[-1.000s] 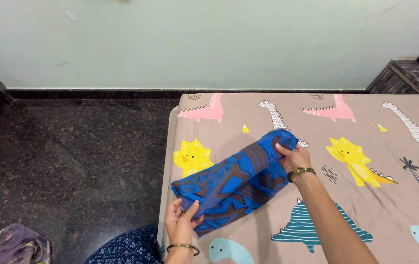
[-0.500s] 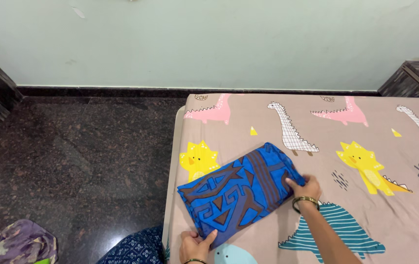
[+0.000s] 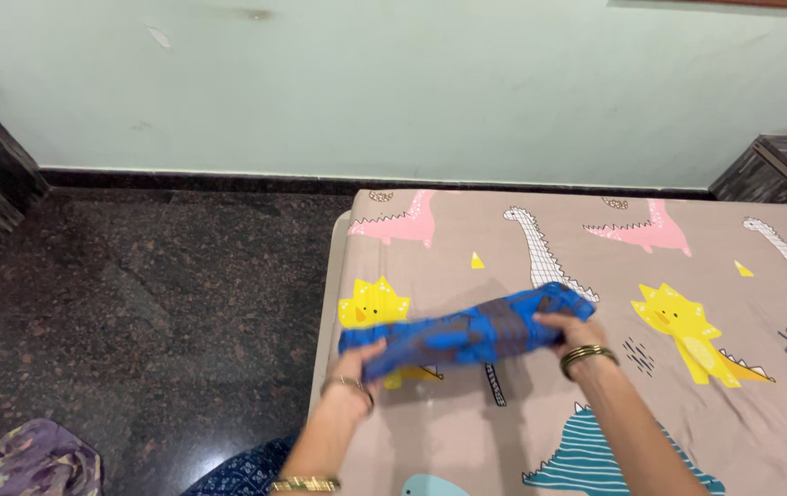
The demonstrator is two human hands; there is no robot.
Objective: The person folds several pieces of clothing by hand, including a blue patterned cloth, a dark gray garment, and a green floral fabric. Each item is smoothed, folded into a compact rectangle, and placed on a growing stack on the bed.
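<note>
Two hands: left hand and right hand each closed on one end of blue cloth.
Change: cloth, flat half a second ago, now a narrow bundle, lifted.
Place: frame centre, over dinosaur-print bed.

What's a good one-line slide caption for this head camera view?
Both hands, left hand and right hand, grip a folded blue patterned cloth over a dinosaur-print bedsheet.
</note>
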